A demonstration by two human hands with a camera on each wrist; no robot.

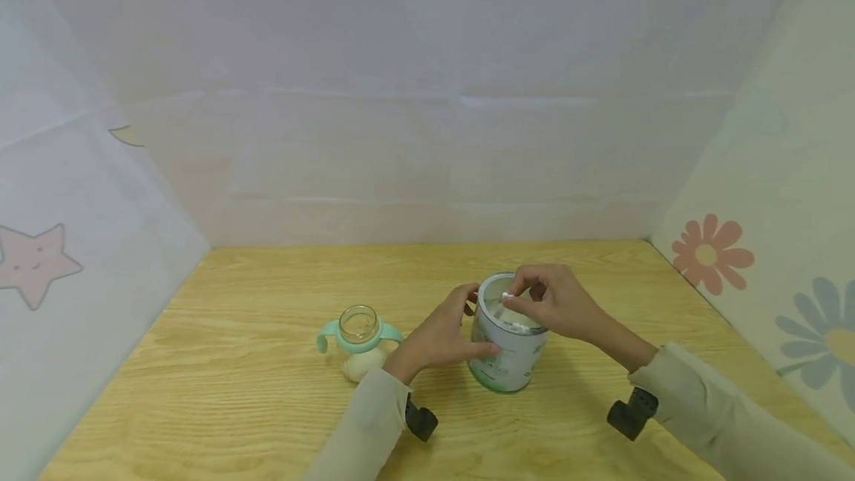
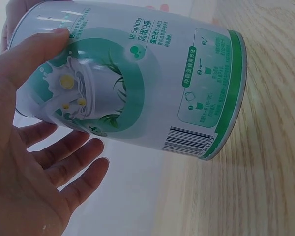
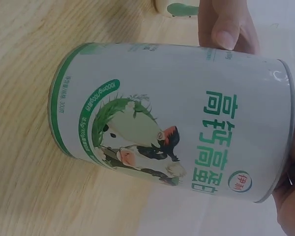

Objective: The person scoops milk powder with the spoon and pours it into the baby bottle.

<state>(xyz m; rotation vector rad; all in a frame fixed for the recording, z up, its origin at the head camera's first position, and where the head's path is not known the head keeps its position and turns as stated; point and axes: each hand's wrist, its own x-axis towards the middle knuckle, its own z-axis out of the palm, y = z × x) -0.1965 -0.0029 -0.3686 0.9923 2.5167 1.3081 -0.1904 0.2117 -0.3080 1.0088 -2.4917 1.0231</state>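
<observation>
A white and green milk powder can stands upright on the table, its top uncovered and pale powder showing inside. My left hand holds its side, thumb on the near face and fingers round the far left; the left wrist view shows the thumb on the printed label. Over the can's mouth, my right hand pinches the white handle of a scoop, whose lower part sits inside the can. In the right wrist view, the can's cow picture shows, with the right fingers at the rim.
Left of the can stands a clear baby bottle without a cap, with mint-green handles and pale powder in the bottom. My left forearm passes close by it. The wooden table ends at cloth walls at the back and sides.
</observation>
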